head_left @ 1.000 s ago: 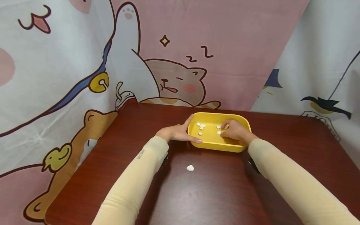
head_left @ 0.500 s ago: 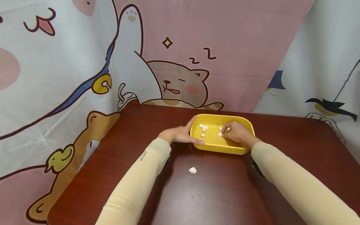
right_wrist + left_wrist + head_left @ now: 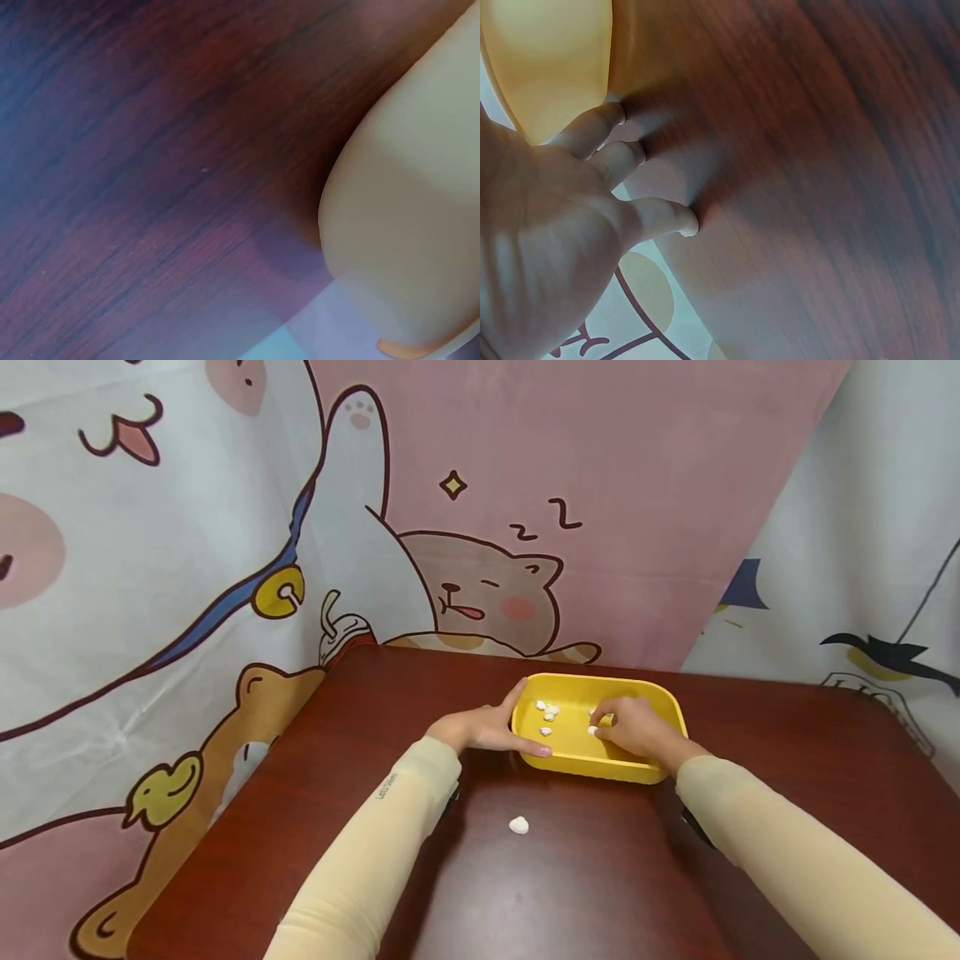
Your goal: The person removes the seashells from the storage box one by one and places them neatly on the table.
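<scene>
In the head view my left hand (image 3: 487, 727) spans the left end of a yellow tray (image 3: 600, 767). Its thumb lies along the near side and its index finger is at the far left corner. The left wrist view shows the other fingers nearly straight, beside the tray's outer wall. Inside the tray, my right hand (image 3: 636, 725) pinches a small white piece, seemingly a shell (image 3: 592, 731), between fingertips and thumb. Other white pieces beside that hand are partly hidden. Several more white shells (image 3: 550, 711) lie in the tray's left half.
One white shell (image 3: 519, 825) lies on the dark red-brown table (image 3: 592, 877) in front of the tray. A cartoon-printed cloth (image 3: 637, 510) hangs along the table's back and left edges.
The right hand's index finger and thumb have closed together on a white shell in the tray. The left hand stays at the tray's end. The whole head view has shifted slightly down and right.
</scene>
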`<state>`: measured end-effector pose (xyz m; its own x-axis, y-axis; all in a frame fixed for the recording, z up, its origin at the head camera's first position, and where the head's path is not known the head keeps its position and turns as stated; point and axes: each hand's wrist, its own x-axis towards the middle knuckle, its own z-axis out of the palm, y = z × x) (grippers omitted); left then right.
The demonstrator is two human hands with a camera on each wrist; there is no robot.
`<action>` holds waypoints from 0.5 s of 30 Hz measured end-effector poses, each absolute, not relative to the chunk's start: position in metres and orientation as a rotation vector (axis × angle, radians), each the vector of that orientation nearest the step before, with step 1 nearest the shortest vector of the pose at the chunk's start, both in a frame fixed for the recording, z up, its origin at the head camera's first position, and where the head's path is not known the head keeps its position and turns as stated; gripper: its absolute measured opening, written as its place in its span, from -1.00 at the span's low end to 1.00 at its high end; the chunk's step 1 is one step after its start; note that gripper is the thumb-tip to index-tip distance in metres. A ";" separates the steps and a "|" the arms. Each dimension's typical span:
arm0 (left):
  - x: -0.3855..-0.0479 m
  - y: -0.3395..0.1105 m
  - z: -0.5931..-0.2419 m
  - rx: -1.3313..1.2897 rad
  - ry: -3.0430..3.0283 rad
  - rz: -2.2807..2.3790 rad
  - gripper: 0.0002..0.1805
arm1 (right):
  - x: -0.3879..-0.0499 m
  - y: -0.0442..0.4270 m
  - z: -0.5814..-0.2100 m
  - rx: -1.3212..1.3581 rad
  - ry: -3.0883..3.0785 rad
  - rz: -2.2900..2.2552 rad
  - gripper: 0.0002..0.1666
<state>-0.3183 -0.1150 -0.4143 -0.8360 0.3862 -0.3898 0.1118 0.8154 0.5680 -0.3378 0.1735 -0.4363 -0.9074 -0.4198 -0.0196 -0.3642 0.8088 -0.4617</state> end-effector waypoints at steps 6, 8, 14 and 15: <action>-0.321 -0.116 -0.412 0.373 2.506 0.748 0.50 | -0.338 0.168 -0.436 -0.815 2.962 -0.579 -0.89; -0.322 -0.116 -0.413 0.367 2.509 0.744 0.51 | -0.337 0.167 -0.436 -0.875 2.970 -0.548 -0.90; -0.319 -0.116 -0.415 0.359 2.496 0.766 0.50 | -0.334 0.166 -0.437 -0.987 2.935 -0.471 -0.90; -0.318 -0.116 -0.416 0.357 2.496 0.770 0.51 | -0.334 0.166 -0.438 -0.998 2.923 -0.462 -0.89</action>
